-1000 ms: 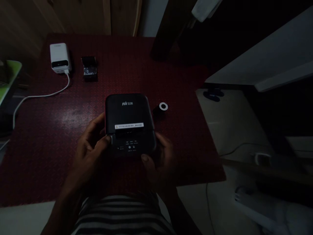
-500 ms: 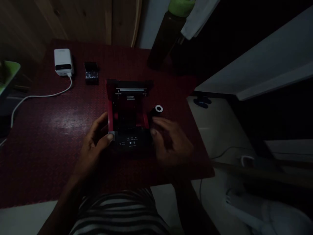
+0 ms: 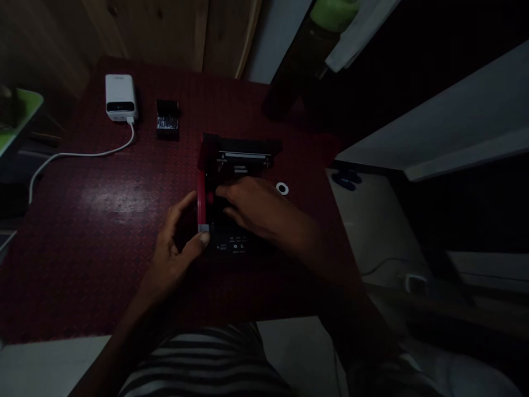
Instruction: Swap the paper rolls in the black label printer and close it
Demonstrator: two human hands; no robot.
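A small red and black printer, probably for receipts or labels, sits on the table with its lid raised toward the back. My left hand grips its left side, thumb on the grey front corner and fingers against the outer wall. Over the inner compartment is my right hand, fingers bent down inside and thumb apart from the index finger. Nothing shows between them, though darkness hides part of the fingertips. Just right of the printer stands a roll with a white ring-shaped end. Button markings show on the black front panel.
A white power bank with a plugged-in white cable lies at the back left. Beside it is a shiny black item. A green-capped bottle stands at the back right. The red patterned table ends at the right above a floor with slippers.
My right hand has moved left from the printer's right edge into its compartment. My left hand keeps its hold. The whole view has shifted slightly, placing the printer further right.
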